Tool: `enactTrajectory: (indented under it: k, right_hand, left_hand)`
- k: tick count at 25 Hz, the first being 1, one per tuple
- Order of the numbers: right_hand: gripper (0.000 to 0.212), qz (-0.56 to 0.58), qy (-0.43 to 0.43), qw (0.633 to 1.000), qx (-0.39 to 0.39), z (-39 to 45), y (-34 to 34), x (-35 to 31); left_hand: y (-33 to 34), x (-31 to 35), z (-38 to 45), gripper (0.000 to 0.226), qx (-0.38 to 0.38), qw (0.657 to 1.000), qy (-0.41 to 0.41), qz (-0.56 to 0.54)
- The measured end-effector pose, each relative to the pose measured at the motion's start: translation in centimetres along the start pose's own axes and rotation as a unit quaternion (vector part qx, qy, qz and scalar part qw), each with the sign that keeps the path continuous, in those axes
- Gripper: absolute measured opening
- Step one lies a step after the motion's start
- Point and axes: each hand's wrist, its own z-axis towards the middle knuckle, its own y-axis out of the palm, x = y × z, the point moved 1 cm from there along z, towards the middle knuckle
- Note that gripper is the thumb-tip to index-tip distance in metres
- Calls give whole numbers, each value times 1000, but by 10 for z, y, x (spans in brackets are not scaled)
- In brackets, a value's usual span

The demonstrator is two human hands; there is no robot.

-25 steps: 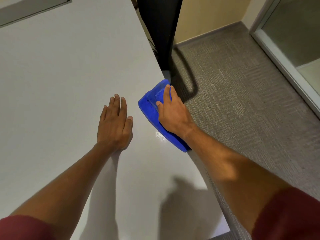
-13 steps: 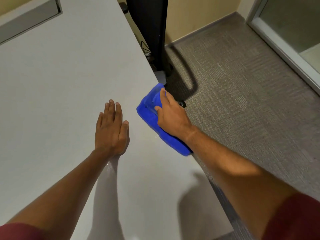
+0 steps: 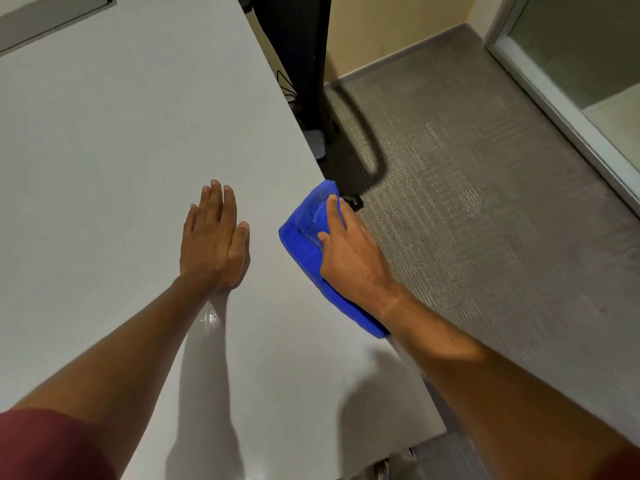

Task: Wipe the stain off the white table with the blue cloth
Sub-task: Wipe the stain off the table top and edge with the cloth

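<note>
The blue cloth lies folded along the right edge of the white table. My right hand presses flat on top of the cloth, fingers pointing away from me. To its left, my left hand rests palm down on the bare tabletop, fingers together, holding nothing. A small wet shine shows on the table just behind my left wrist. No stain is plainly visible; the part of the table under the cloth is hidden.
The table's right edge drops to grey carpet. A black upright stand with a curved base rises beside the table's far right edge. A glass door frame runs along the far right. A recessed panel sits at the table's far left.
My right hand and the cloth have stayed at the table's right edge, shifting only slightly along it. My left hand has kept its place flat on the table. The view has drifted a little.
</note>
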Motion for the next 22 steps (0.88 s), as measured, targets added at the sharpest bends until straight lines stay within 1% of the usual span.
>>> enactTrajectory:
  k: [2,5,8,11,13,15,18,22]
  right_hand:
    - [65,-9,0,1000,-9,-10,1,3]
    - [64,-26,9,1000,-5,13,1,-4]
    - [63,-24,24,999,-6,30,1,-11]
    - [63,-36,28,999,3,-5,1,-8]
    - [63,-40,27,999,-5,-42,-2,-3]
    - [64,-51,27,998,-9,-62,-3,1]
    - [65,-41,38,998,0,-51,-2,2]
    - [64,-29,56,998,1,-33,-2,-4]
  left_hand:
    - [1,-1,0,67,4,1000,2,2]
    - [2,-4,0,67,1,1000,3,-1]
    - [6,-4,0,66,14,1000,6,-7]
    - [6,-4,0,67,6,1000,5,-13]
    - [4,-4,-2,67,-1,1000,3,-25]
    - [2,-4,-2,63,-1,999,1,-38]
    - [1,-1,-7,58,1,998,3,-62]
    - [-5,-3,-33,63,5,996,13,-85]
